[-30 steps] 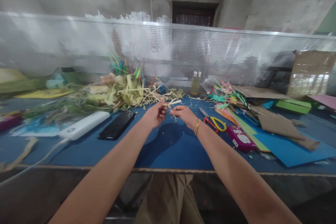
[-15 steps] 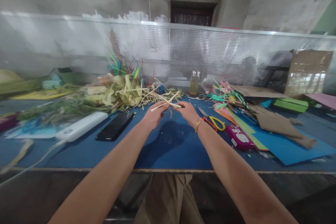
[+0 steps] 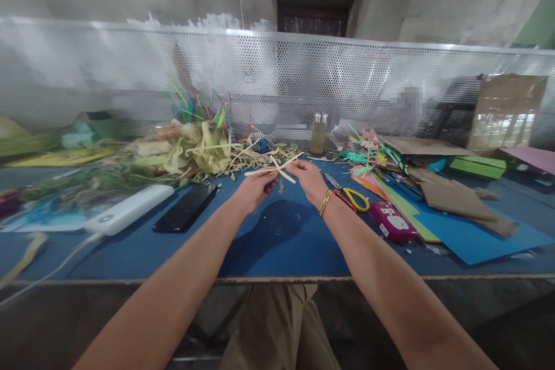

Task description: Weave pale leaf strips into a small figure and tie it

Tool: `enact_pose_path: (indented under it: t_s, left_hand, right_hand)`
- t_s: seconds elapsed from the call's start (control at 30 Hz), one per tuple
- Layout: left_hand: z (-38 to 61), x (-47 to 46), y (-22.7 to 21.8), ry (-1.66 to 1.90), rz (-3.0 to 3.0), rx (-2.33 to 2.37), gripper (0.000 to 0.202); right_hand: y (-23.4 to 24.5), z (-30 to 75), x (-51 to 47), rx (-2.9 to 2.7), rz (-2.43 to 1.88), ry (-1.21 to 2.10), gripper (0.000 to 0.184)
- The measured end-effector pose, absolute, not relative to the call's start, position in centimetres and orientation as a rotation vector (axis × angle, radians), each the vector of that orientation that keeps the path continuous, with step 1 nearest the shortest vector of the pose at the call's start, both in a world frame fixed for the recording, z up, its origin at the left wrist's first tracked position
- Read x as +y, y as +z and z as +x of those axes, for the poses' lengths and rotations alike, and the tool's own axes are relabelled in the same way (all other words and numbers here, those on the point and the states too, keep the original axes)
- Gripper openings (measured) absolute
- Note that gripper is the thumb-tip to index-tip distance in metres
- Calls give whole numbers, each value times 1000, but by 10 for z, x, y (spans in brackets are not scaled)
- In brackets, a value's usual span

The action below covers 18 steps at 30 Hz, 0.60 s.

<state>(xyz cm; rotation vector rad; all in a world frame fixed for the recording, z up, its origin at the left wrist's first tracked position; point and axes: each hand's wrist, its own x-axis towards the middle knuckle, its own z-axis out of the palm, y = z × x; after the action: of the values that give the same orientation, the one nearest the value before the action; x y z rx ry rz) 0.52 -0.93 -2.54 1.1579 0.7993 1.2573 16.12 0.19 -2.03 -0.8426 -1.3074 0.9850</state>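
Note:
Two pale, narrow husk strips (image 3: 287, 176) cross each other above the middle of the table, held between my hands. My left hand (image 3: 255, 189) pinches them from the left, its fingers curled beneath the strips. From the other side my right hand (image 3: 309, 178), with a gold bracelet on the wrist, grips them near the crossing with thumb and forefinger. The fingertips partly cover where the strips meet. Beyond my hands lies a heap of pale husks (image 3: 212, 147) and shredded pieces.
Left of my hands lie a black phone (image 3: 185, 208) and a white power bank (image 3: 130, 210) with a cable. On the right are yellow-handled scissors (image 3: 356, 199), a magenta box (image 3: 392, 221) and coloured paper (image 3: 472, 240). A glass bottle (image 3: 319, 134) stands by the perforated screen (image 3: 255, 87).
The crossed strips have turned between my fingers, one end now pointing down to the right. My right hand has shifted slightly at the crossing. The whole view has moved a little.

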Motion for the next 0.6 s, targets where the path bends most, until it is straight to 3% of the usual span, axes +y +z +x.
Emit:
enact_pose_path:
  t_s: [0.27, 0.47, 0.6]
  left_hand:
    - [5, -10, -22, 1092, 1035, 770, 19]
    - [10, -16, -19, 1156, 1103, 749, 29]
    - [11, -13, -23, 1255, 1205, 853, 24]
  right_hand:
    - [-22, 162, 3, -1248, -901, 1089, 32]
    - [-23, 160, 3, -1251, -909, 988, 29]
    - [-22, 156, 0, -1322, -883, 954, 28]
